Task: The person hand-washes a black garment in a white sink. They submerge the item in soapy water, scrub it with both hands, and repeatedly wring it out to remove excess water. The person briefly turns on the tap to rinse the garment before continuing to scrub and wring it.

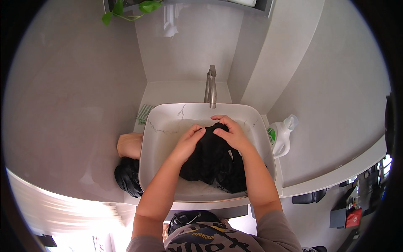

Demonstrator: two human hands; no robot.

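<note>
A bunched black garment [210, 157] lies in a white marble-veined sink [166, 115], its lower folds spread over the basin floor. Its upper end is raised between my hands. My left hand [189, 140] grips the cloth on the left, thumb pressed along its edge. On the other side my right hand [231, 134] pinches the same garment with the thumb on top, while a forefinger reaches past it toward the tap. Folds of the fabric hide some of my fingertips. Water around the garment is hard to make out.
Behind the basin stands a metal tap [211, 86], its spout over the rim. A white detergent bottle [282, 136] stands right of the sink. To the left are a green-patterned cloth [145, 114], a beige item [129, 145] and black fabric [127, 176]. A shelf [264, 6] overhangs the back.
</note>
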